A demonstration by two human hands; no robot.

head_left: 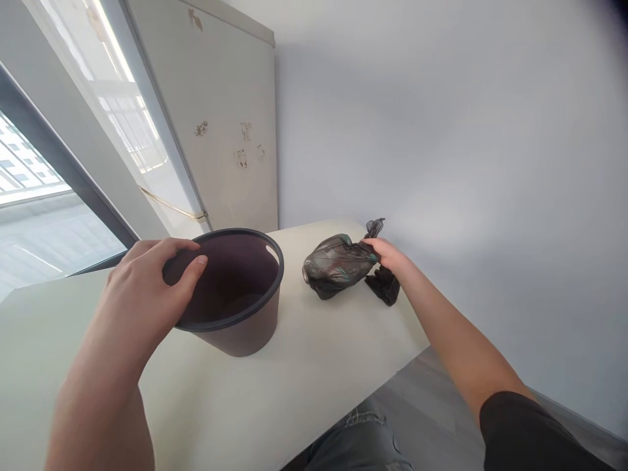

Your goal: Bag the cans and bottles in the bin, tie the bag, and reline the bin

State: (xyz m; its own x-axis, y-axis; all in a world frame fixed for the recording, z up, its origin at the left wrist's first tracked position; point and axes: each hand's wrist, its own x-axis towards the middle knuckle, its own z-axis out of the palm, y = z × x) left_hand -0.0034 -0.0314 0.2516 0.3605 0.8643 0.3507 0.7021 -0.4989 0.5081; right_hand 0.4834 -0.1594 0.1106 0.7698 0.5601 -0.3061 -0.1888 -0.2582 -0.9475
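A dark brown plastic bin (245,320) stands upright on the pale table (304,392). My left hand (147,288) grips its near-left rim, thumb inside and fingers curled over the edge. To the right lies a tied, filled black rubbish bag (336,265) on the table. My right hand (385,254) is closed on the bag's knotted neck, whose twisted top (375,227) sticks up behind my fingers. A smaller crumpled black bag (385,286) lies just under my right wrist.
A white wall runs along the table's far and right sides. A beige fridge (230,124) stands behind the table at the left, beside a large window (44,196). The table's right edge drops off near my knee in grey jeans (358,445).
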